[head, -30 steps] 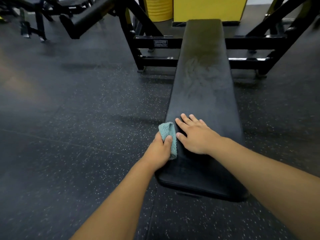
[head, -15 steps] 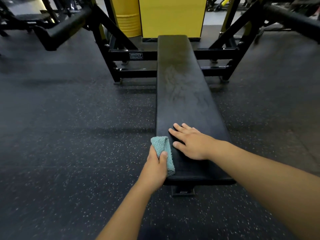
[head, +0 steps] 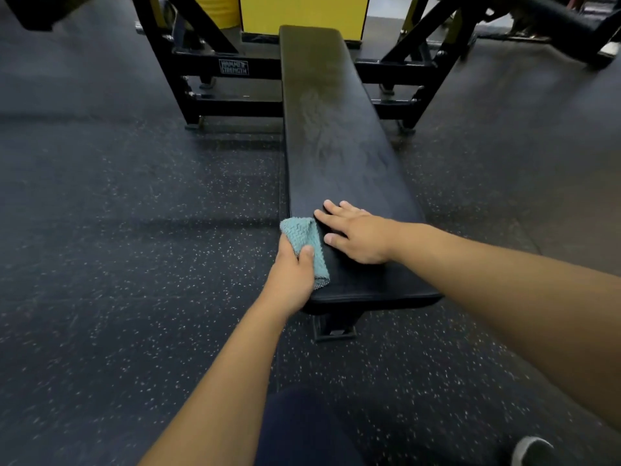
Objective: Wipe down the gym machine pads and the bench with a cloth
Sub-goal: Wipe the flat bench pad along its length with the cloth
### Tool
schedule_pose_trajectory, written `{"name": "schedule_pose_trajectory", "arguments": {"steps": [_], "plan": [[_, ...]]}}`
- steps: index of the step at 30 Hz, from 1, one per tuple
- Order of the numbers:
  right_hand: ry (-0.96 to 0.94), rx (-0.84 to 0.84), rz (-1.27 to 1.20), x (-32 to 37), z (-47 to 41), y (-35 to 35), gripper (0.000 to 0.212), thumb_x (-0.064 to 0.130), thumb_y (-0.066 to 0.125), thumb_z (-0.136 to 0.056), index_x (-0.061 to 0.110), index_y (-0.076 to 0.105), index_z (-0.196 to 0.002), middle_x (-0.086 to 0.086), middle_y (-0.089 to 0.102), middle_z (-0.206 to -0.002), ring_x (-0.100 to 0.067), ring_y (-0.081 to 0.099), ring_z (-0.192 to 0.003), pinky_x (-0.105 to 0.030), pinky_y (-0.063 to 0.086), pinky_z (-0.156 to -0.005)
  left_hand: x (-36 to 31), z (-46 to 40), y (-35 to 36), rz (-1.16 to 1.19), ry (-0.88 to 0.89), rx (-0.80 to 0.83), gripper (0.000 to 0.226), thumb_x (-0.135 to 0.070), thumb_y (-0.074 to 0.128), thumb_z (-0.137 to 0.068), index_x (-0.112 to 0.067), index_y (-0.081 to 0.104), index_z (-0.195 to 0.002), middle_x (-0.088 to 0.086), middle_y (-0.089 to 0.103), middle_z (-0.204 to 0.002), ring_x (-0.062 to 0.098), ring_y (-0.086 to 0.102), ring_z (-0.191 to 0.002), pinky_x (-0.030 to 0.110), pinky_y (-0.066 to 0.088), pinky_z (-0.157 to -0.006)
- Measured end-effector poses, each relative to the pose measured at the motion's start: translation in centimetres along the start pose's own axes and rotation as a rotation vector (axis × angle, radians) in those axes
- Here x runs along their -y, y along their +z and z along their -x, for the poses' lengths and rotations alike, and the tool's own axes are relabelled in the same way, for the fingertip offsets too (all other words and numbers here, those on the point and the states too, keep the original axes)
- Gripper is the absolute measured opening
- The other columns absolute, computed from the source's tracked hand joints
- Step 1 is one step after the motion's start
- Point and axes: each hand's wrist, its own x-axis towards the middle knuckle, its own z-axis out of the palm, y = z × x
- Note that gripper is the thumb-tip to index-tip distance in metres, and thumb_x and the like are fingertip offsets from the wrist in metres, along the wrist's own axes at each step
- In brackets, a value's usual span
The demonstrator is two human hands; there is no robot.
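Head view: left hand (head: 291, 277) gripping folded teal cloth (head: 307, 247), pressed against near left edge of bench (head: 339, 136), likely for wiping that side. Right hand (head: 357, 235) flat, fingers straight, on pad top near that edge, seemingly bracing.

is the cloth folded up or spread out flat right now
Folded. The cloth is a small bunched wad gripped in the left hand at the bench edge, not laid flat.

a folded teal cloth (head: 304, 243) lies over the near left edge of the long black padded bench (head: 339, 136), whose matte top shows faint pale smears mid-length.
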Motion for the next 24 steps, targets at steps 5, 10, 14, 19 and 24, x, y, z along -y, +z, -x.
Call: {"name": "schedule_pose_trajectory", "arguments": {"steps": [5, 10, 14, 19, 24], "plan": [[-0.057, 0.024, 0.052, -0.8, 0.1, -0.8, 0.066, 0.047, 0.035, -0.11, 0.034, 0.002, -0.165, 0.008, -0.009, -0.173, -0.019, -0.008, -0.159, -0.038, 0.001, -0.129, 0.1, 0.8, 0.4, 0.002, 0.003, 0.011, 0.049, -0.033, 0.037, -0.109, -0.029, 0.026, -0.157, 0.001, 0.05, -0.148, 0.02, 0.052, -0.128, 0.034, 0.04, -0.103], [-0.155, 0.067, 0.092, -1.5, -1.6, -1.7, 0.069, 0.05, 0.04, -0.108, 0.037, 0.002, -0.164, 0.014, -0.011, -0.171, -0.013, -0.011, -0.158, -0.034, -0.001, -0.128, -1.3, -1.2, 0.1, 0.019, -0.003, -0.016, 0.05, -0.03, 0.039, -0.11, -0.029, 0.025, -0.158, -0.002, 0.049, -0.148, 0.013, 0.049, -0.124, 0.026, 0.035, -0.097], [-0.219, 0.046, 0.117, -1.8, -2.5, -1.9, 0.068, 0.051, 0.038, -0.108, 0.034, 0.003, -0.164, 0.013, -0.011, -0.171, -0.014, -0.011, -0.158, -0.038, 0.0, -0.13, -1.7, -2.2, -0.1, 0.0, -0.029, -0.05, 0.05, -0.038, 0.039, -0.11, -0.032, 0.026, -0.158, -0.004, 0.053, -0.143, 0.012, 0.051, -0.12, 0.028, 0.036, -0.097], [-0.295, 0.02, 0.143, -1.8, -3.4, -1.7, 0.065, 0.049, 0.036, -0.109, 0.032, 0.006, -0.165, 0.009, -0.01, -0.172, -0.018, -0.009, -0.159, -0.041, 0.0, -0.13, -1.6, -1.4, 0.6, -0.019, -0.056, -0.106, 0.05, -0.042, 0.038, -0.11, -0.031, 0.031, -0.158, -0.008, 0.054, -0.139, 0.011, 0.052, -0.12, 0.029, 0.038, -0.098], [-0.368, 0.0, 0.161, -2.1, -3.6, -1.5, 0.063, 0.05, 0.031, -0.109, 0.036, 0.006, -0.165, 0.006, -0.007, -0.173, -0.021, -0.008, -0.16, -0.044, 0.0, -0.129, -1.6, 1.0, 1.7, -0.09, -0.138, -0.196, 0.05, -0.045, 0.033, -0.11, -0.03, 0.033, -0.158, -0.002, 0.054, -0.146, 0.019, 0.052, -0.129, 0.037, 0.04, -0.106]]}}
